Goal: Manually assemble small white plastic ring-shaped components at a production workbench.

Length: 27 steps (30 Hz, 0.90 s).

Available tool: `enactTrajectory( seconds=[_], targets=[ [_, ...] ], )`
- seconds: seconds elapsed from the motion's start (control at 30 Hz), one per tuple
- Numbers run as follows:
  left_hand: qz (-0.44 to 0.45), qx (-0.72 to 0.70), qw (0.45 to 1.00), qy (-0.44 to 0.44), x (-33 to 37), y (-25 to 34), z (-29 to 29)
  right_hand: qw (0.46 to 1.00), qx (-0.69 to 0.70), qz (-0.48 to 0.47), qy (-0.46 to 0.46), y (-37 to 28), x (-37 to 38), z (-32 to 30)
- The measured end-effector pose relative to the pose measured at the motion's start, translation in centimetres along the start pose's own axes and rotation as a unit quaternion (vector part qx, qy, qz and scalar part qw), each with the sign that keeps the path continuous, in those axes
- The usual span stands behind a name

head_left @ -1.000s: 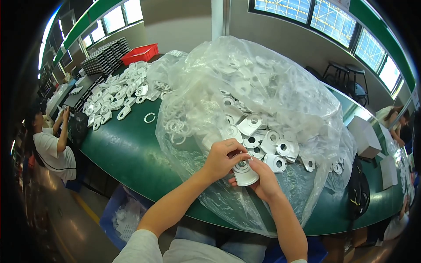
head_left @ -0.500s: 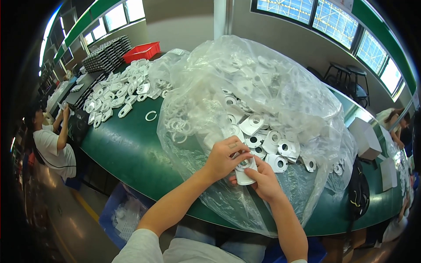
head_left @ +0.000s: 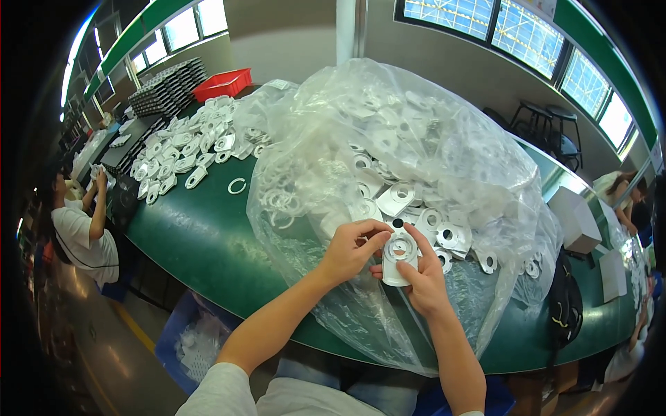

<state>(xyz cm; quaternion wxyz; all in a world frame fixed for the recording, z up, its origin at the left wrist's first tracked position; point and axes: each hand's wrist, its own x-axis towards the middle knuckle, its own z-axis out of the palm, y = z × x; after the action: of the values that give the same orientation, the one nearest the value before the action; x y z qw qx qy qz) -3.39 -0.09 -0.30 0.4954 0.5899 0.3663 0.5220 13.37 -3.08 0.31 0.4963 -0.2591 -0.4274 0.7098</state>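
White plastic part (head_left: 398,258), flat with a round opening near its upper end, sits between both hands just above the near edge of the green surface (head_left: 201,243), in front of the large clear plastic bag (head_left: 388,159). Head view: the left hand (head_left: 352,251) grips the part's left edge, its fingers (head_left: 371,232) curled together and clamped on the part beside the round opening. The right hand (head_left: 422,277) supports the part from below and from the right, fingers closed on its lower body, with the thumb lying across the front face. The bag rests on the surface and is filled with many similar white parts; its near side hangs over the surface edge. Further loose white parts (head_left: 182,149) lie spread on the far left of the surface, with one single white ring (head_left: 237,185) lying apart from them. A red bin (head_left: 223,83) and stacked dark trays (head_left: 166,89) stand behind that spread. Another person (head_left: 82,229) in a white shirt is at the left end.
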Motion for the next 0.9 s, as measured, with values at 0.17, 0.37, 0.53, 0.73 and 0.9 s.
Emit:
enactTrajectory(
  seconds=[0.17,0.37,0.53,0.73,0.9],
  targets=[
    [-0.038,-0.004,0.999,-0.018,0.1,0.1,-0.1,0.999,-0.039,-0.005,0.012,-0.2,0.0,-0.3],
    [-0.063,-0.021,0.997,-0.026,0.2,0.3,-0.4,0.994,-0.108,-0.007,-0.004,-0.2,0.0,-0.5],
    [-0.089,-0.027,0.995,-0.03,0.1,1.0,-0.2,0.998,-0.054,0.015,-0.015,-0.2,0.0,-0.9],
    [-0.09,-0.049,0.994,-0.04,0.0,0.7,-0.2,0.989,-0.147,-0.023,0.002,-0.3,-0.2,-0.3],
    [-0.075,-0.035,0.996,-0.038,0.0,0.5,-0.2,0.99,-0.136,-0.013,0.02,0.0,-0.2,-0.2]
  ],
)
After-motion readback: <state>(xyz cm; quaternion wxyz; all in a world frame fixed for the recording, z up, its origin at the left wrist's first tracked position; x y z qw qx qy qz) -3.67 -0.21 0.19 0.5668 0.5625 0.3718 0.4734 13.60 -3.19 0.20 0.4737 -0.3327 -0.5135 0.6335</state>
